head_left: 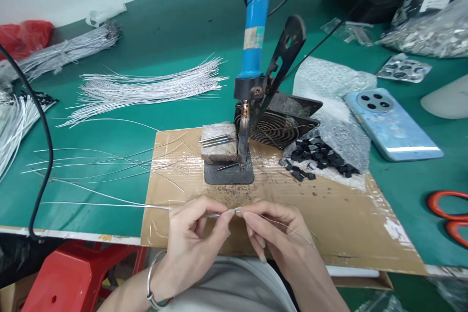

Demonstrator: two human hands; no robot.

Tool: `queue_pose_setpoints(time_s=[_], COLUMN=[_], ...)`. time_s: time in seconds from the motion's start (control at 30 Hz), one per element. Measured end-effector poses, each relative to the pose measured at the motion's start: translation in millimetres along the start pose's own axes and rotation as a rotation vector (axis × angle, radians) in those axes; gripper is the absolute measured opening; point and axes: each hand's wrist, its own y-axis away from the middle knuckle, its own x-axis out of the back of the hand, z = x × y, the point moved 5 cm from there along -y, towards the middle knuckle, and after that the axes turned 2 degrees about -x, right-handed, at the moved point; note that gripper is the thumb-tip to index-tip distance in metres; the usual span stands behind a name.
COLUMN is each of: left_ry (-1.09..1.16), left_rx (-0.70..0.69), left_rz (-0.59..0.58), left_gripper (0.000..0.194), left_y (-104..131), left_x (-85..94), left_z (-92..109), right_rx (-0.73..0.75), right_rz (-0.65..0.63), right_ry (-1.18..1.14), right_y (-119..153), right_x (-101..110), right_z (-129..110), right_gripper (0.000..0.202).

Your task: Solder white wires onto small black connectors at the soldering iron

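Observation:
My left hand (195,234) pinches thin white wires (109,204) whose long ends trail off to the left. My right hand (280,229) is pinched beside the left fingertips, closed on the same thin wires. A fine strand (290,229) runs from the right fingers toward the lower right. The exact joint between the fingertips is too small to make out. Just beyond both hands, a blue-handled soldering iron (255,24) hangs tip down in a black stand (237,175). Beside its tip, a greyish block (219,153) carries several thin metal pieces (217,140).
Cardboard (329,234) lies under my hands. Loose wires (91,161) and a wire bundle (153,87) lie left. Behind the iron is a black fan (276,129). To the right are small black pieces (321,153) on bubble wrap (332,78), a phone (395,126) and red-handled scissors (438,209).

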Motion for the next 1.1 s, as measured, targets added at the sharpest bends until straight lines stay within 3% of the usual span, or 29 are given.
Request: queue_pose_setpoints(time_s=[0.43, 0.77, 1.1], left_ry=[-0.042, 0.081, 0.162], left_rx=[-0.078, 0.008, 0.116], left_rz=[0.080, 0.146, 0.084], left_gripper=[0.012, 0.013, 0.014], left_y=[8.5, 6.4, 7.1], left_x=[-4.7, -7.9, -7.9], left_z=[-4.3, -4.3, -9.8], right_rx=[0.071, 0.104, 0.197], right_rz=[-0.019, 0.021, 0.005], right_ry=[-0.110, -0.185, -0.024], right_y=[-4.9, -4.5, -2.4], right_x=[-4.1, -11.6, -3.4], right_z=[9.3, 11.0, 11.3], right_gripper=[0.014, 0.010, 0.009])
